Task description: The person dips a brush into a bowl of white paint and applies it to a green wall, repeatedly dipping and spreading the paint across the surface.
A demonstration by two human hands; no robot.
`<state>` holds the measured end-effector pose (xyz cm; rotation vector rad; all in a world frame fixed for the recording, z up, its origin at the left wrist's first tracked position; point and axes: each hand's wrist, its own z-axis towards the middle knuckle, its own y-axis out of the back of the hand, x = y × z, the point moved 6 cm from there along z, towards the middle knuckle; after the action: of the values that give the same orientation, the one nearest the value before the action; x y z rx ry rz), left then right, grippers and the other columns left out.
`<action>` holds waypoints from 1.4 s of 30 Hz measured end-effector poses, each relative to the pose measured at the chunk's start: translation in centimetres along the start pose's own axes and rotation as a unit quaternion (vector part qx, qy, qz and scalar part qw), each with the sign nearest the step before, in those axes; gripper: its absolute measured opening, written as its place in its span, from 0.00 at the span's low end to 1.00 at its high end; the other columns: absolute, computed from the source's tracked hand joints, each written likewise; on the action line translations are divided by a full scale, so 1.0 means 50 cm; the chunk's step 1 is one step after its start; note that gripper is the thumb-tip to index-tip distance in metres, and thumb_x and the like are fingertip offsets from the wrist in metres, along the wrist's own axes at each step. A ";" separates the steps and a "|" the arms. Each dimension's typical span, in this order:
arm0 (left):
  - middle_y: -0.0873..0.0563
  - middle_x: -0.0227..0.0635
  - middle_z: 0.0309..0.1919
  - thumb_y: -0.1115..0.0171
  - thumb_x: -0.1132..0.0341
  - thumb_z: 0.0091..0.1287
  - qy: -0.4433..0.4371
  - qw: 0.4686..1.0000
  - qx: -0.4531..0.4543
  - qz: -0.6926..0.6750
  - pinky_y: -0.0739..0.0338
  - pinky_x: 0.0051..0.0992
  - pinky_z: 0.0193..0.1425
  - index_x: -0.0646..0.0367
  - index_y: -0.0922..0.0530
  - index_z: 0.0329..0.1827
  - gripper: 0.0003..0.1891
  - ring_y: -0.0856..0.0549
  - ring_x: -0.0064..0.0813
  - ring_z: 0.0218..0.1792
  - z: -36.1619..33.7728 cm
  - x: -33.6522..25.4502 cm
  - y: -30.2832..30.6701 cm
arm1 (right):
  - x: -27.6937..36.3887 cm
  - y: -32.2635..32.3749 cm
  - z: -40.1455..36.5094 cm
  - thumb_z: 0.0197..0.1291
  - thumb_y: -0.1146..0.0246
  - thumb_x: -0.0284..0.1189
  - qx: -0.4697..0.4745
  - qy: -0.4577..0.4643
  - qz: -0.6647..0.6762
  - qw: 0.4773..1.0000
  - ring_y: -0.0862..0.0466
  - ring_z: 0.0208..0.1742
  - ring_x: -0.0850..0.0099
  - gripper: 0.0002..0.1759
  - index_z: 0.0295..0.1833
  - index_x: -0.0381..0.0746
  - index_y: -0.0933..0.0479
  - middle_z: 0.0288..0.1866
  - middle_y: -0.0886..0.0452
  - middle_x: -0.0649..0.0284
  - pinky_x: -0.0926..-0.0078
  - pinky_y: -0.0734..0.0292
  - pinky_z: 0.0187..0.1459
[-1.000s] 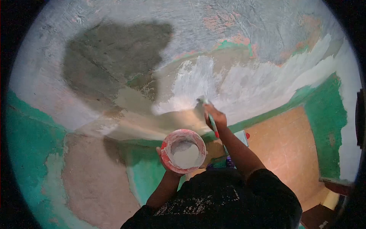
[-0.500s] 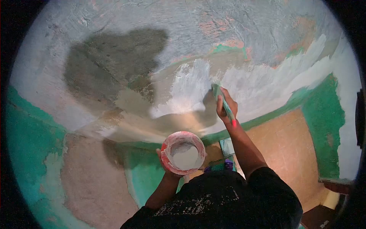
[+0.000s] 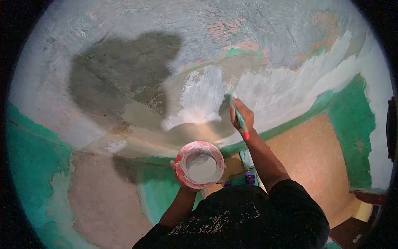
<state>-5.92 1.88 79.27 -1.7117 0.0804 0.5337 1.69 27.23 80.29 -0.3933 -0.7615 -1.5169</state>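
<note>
From my view, the brush (image 3: 240, 121) is up at the wall (image 3: 286, 37), its bristles between two white patches, though I can't tell whether they touch the surface. My right hand (image 3: 243, 116) has its fingers closed around the handle, with the red end pointing down toward the forearm. Below and to the left, my left hand (image 3: 178, 174) cups the red bucket (image 3: 195, 145), which holds pale grey paint and stands apart from the brush.
</note>
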 end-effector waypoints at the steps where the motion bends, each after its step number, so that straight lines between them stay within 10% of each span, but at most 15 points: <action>1: 0.34 0.47 0.69 0.46 0.20 0.48 0.029 0.998 0.047 0.017 0.31 0.73 0.57 0.38 0.36 0.71 0.49 0.34 0.68 0.65 0.004 0.000 -0.020 | -0.016 -0.010 -0.031 0.62 0.39 0.28 0.018 0.000 -0.010 1.000 0.14 0.45 0.51 0.18 0.58 0.42 0.24 0.50 0.16 0.50 0.63 0.17 0.41; 4: 0.35 0.49 0.70 0.48 0.21 0.51 0.007 0.981 0.176 -0.085 0.34 0.70 0.63 0.45 0.38 0.73 0.51 0.33 0.62 0.67 0.009 0.006 -0.107 | -0.065 -0.016 -0.092 0.63 0.39 0.29 0.112 -0.116 -0.015 0.987 0.13 0.45 0.55 0.21 0.62 0.43 0.27 0.49 0.16 0.50 0.66 0.17 0.41; 9: 0.34 0.52 0.69 0.49 0.19 0.49 0.037 0.995 0.063 -0.063 0.33 0.68 0.61 0.47 0.41 0.75 0.55 0.32 0.63 0.66 0.006 0.009 -0.048 | -0.081 0.012 -0.062 0.65 0.37 0.29 0.171 -0.344 0.156 0.910 0.14 0.36 0.69 0.24 0.65 0.39 0.30 0.39 0.15 0.57 0.72 0.20 0.38; 12: 0.33 0.54 0.68 0.49 0.16 0.44 0.024 0.990 0.044 -0.133 0.26 0.69 0.52 0.41 0.41 0.75 0.57 0.30 0.67 0.63 0.001 0.017 -0.053 | -0.022 0.068 0.014 0.65 0.35 0.31 0.104 -0.242 0.217 0.940 0.19 0.24 0.79 0.23 0.64 0.40 0.30 0.32 0.16 0.61 0.80 0.27 0.25; 19: 0.38 0.51 0.71 0.54 0.16 0.47 0.098 0.989 0.099 -0.047 0.28 0.68 0.56 0.42 0.44 0.76 0.57 0.31 0.62 0.65 0.026 0.035 -0.058 | 0.308 0.179 0.119 0.57 0.28 0.39 0.413 0.010 0.101 0.905 0.22 0.22 0.68 0.18 0.32 0.34 0.20 0.22 0.22 0.59 0.73 0.29 0.26; 26: 0.40 0.49 0.72 0.59 0.17 0.51 0.105 0.967 0.176 -0.153 0.34 0.74 0.59 0.44 0.48 0.77 0.55 0.32 0.62 0.66 0.003 0.018 -0.158 | 0.452 0.107 0.070 0.58 0.36 0.52 0.491 0.250 -0.004 0.835 0.16 0.35 0.53 0.25 0.43 0.39 0.17 0.37 0.16 0.53 0.59 0.23 0.35; 31: 0.41 0.47 0.73 0.61 0.17 0.54 0.096 0.895 0.222 -0.375 0.36 0.76 0.60 0.45 0.50 0.77 0.54 0.33 0.63 0.67 -0.005 0.001 -0.199 | 0.461 0.095 0.073 0.59 0.37 0.50 0.511 0.223 -0.006 0.830 0.16 0.38 0.53 0.21 0.47 0.45 0.18 0.44 0.15 0.57 0.59 0.21 0.40; 42: 0.40 0.47 0.73 0.61 0.17 0.53 0.070 0.987 0.130 -0.064 0.37 0.79 0.57 0.45 0.47 0.77 0.54 0.34 0.63 0.67 -0.007 -0.024 -0.154 | 0.430 0.064 0.052 0.49 0.27 0.45 0.473 0.215 0.024 0.854 0.15 0.36 0.56 0.20 0.38 0.39 0.14 0.34 0.14 0.54 0.65 0.20 0.39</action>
<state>-4.26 2.94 86.81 -1.4856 0.1329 0.2929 1.90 13.17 97.11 0.6471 -1.0133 -0.9559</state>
